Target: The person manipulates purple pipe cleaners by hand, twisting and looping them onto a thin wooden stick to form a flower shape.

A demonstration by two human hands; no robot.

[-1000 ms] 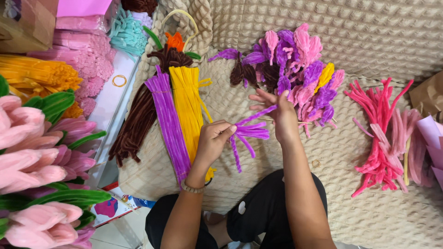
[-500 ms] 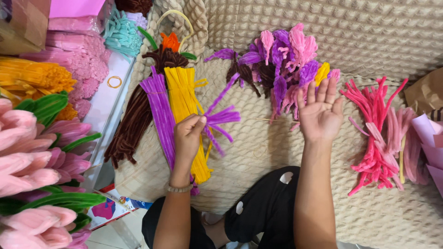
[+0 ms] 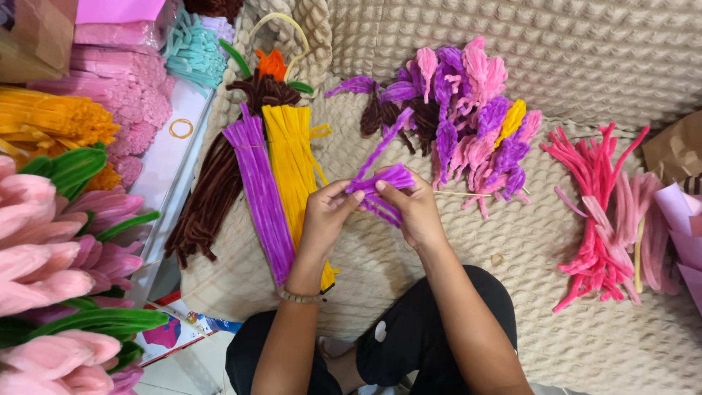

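Both my hands meet over the beige knitted blanket point(image 3: 585, 44), holding a small bunch of purple pipe cleaners point(image 3: 385, 179). My left hand point(image 3: 327, 216) pinches its left end. My right hand point(image 3: 415, 210) grips the right side, and one purple strand sticks up towards the back. Just left of my hands lie straight bundles of yellow pipe cleaners point(image 3: 290, 146), purple pipe cleaners point(image 3: 257, 190) and brown pipe cleaners point(image 3: 205, 205). Behind my hands sits a pile of finished purple, pink and yellow pipe-cleaner pieces point(image 3: 468, 117).
A heap of bent pink pipe cleaners point(image 3: 599, 212) lies at the right, beside pink paper point(image 3: 684, 219). At the left are pink pipe-cleaner tulips with green leaves point(image 3: 51, 249), orange bundles point(image 3: 51, 121), pink bundles point(image 3: 121, 88) and a white board with a rubber band point(image 3: 181, 129).
My hands were apart half a second ago, the right one open near the pile. Now both have come together on the purple bunch in front of me.
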